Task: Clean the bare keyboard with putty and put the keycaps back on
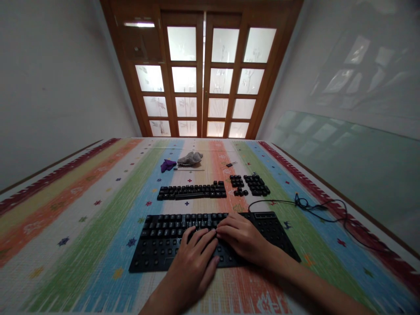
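A black keyboard (pixel 154 251) lies on the striped cloth, with keycaps on its upper rows and bare switches on the lower rows and the right block. My left hand (pixel 195 258) rests over its middle, fingers spread on the keys. My right hand (pixel 241 236) is beside it, fingers bent together at the keyboard's middle; what they hold, if anything, is hidden. Beyond the keyboard, loose black keycaps (pixel 197 191) are laid out in rows, and more keycaps (pixel 257 185) sit in groups to the right.
Past the keycaps lie a purple cloth (pixel 168 165), a grey cloth (pixel 190 159), a thin stick (pixel 190 169) and a small black tool (pixel 231 164). The keyboard's cable (pixel 306 205) coils on the right. Wooden glass-paned doors (pixel 203 74) stand beyond the table.
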Tool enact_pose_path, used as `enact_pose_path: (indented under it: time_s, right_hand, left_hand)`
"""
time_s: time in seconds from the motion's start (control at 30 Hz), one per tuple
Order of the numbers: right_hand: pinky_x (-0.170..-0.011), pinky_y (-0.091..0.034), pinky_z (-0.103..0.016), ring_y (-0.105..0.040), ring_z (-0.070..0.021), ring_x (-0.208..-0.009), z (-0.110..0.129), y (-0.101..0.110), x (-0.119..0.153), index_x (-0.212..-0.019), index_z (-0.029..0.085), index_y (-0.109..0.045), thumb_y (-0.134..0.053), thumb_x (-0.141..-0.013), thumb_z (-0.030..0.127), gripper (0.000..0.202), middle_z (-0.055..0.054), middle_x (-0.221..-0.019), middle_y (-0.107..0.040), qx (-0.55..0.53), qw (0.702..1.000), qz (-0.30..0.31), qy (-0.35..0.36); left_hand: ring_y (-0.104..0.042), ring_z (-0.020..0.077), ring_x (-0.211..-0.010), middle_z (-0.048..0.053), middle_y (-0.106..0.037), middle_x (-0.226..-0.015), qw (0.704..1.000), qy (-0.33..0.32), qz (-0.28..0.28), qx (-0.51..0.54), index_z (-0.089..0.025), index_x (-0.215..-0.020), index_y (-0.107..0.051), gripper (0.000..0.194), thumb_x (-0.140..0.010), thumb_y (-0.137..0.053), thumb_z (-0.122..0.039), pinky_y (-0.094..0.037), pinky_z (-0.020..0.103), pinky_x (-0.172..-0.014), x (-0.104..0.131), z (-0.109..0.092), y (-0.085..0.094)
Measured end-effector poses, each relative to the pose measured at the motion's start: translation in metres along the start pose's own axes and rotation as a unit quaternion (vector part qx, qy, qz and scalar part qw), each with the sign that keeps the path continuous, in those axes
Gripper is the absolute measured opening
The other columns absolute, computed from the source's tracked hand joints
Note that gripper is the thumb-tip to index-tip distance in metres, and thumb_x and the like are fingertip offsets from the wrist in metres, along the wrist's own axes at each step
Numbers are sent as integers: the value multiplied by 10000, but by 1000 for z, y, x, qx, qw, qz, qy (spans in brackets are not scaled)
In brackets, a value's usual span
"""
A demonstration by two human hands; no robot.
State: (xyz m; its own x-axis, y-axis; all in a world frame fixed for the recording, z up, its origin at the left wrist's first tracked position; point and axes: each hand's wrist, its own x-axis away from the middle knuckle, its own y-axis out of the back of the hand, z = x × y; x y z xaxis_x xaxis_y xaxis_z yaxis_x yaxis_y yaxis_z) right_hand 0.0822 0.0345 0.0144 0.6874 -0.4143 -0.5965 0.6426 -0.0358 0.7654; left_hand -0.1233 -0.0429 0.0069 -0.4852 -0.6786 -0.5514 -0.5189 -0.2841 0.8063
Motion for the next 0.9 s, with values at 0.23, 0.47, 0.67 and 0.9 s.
enact_pose_path:
  time_s: [0.23, 0.47, 0.67, 0.9]
  right_hand:
    - [-707, -467, -326, -561, -182, -772, 3, 0, 1, -892, 139, -680, -451, -1015, 143, 260, -84, -871, -712, 66, 997, 4, 28]
    - [-684, -438, -323, -533, -185, -759, 3, -1, 4, -896, 144, -665, -447, -1014, 134, 248, -87, -872, -702, 94, 995, 1, 43]
    - [-690, -441, -330, -541, -191, -770, 5, 7, 1, -953, 144, -671, -422, -1007, 111, 257, -87, -897, -712, 79, 996, 30, 41]
    - [-678, -421, -317, -529, -182, -748, 5, 4, -2, -892, 148, -666, -472, -1010, 134, 228, -60, -857, -712, 73, 997, 6, 33]
  left_hand:
    - [-596, 270, -1174, 89, -670, -1279, 1000, 2, 12, -6, -175, -1303, -582, 328, -984, -507, -203, -417, 540, -1071, 1, 1, -1]
    - [-584, 277, -1199, 99, -647, -1320, 1000, -3, 26, -17, -152, -1327, -562, 354, -979, -510, -191, -416, 556, -1071, 2, 2, -2]
    - [-598, 266, -1177, 63, -661, -1315, 1000, 2, 13, -5, -179, -1281, -587, 303, -994, -503, -226, -425, 538, -1057, 1, 1, 0]
    - [-593, 273, -1183, 71, -658, -1317, 1000, 4, 22, -8, -167, -1291, -577, 314, -990, -497, -210, -420, 553, -1061, 1, 1, 0]
